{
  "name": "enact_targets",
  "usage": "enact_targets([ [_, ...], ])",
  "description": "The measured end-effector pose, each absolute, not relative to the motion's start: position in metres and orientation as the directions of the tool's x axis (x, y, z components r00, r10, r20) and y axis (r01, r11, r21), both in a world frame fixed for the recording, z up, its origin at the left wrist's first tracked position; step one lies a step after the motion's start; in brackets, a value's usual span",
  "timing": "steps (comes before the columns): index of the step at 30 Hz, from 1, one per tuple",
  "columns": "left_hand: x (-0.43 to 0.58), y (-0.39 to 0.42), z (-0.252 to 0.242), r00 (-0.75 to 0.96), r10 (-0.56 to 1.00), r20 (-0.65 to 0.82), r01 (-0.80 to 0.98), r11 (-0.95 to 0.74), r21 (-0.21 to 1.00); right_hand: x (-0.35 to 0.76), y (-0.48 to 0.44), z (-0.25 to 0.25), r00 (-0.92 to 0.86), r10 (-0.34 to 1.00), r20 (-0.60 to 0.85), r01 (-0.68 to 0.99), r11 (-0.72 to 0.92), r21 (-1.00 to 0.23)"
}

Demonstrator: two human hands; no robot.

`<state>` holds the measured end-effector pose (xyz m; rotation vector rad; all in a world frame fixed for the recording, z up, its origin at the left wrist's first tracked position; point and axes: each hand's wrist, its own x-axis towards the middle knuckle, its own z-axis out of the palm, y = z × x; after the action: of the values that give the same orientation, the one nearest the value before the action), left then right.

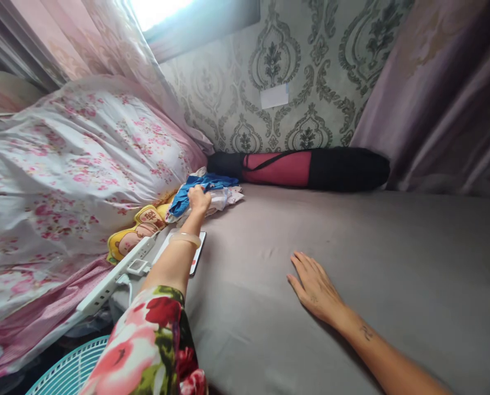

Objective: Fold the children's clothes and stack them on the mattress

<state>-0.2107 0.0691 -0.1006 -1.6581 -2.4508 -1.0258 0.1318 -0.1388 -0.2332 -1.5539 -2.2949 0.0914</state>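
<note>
My left hand (pixel 199 198) reaches far forward, its fingers closed on a blue garment (pixel 182 201). That garment tops a small heap of clothes, with white patterned cloth (pixel 231 195) showing at its right side. Under my left forearm, partly hidden, lies a phone (pixel 198 255) with a lit screen. My right hand (pixel 317 291) rests palm down on the grey bed sheet (pixel 352 241), holding nothing, fingers stretched out and the thumb apart.
A long black and red bag (pixel 281 168) lies along the patterned wall. To the left are a yellow cartoon cushion (pixel 136 237), a white power strip (pixel 105 285) with plugs, and a flowered cover (pixel 76 164). A teal fan guard (pixel 70 368) stands at the lower left.
</note>
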Motion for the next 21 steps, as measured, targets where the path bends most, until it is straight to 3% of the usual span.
enact_targets([
  [3, -0.227, 0.078, -0.099, -0.498, 0.771, 0.396, 0.837, 0.308, 0.453, 0.131, -0.139, -0.234, -0.317, 0.910, 0.267, 0.884, 0.385, -0.264],
  [7, -0.240, 0.091, -0.105, -0.505, 0.795, 0.337, 0.838, 0.356, 0.414, 0.131, -0.140, -0.232, -0.306, 0.915, 0.263, 0.886, 0.375, -0.272],
  [18, -0.248, 0.106, -0.089, -0.547, 0.731, 0.408, 0.773, 0.255, 0.581, 0.131, -0.141, -0.232, -0.315, 0.904, 0.290, 0.895, 0.384, -0.228],
  [21, -0.244, 0.112, -0.069, -0.539, 0.688, 0.487, 0.748, 0.124, 0.652, 0.131, -0.141, -0.234, -0.312, 0.901, 0.300, 0.894, 0.386, -0.229],
])
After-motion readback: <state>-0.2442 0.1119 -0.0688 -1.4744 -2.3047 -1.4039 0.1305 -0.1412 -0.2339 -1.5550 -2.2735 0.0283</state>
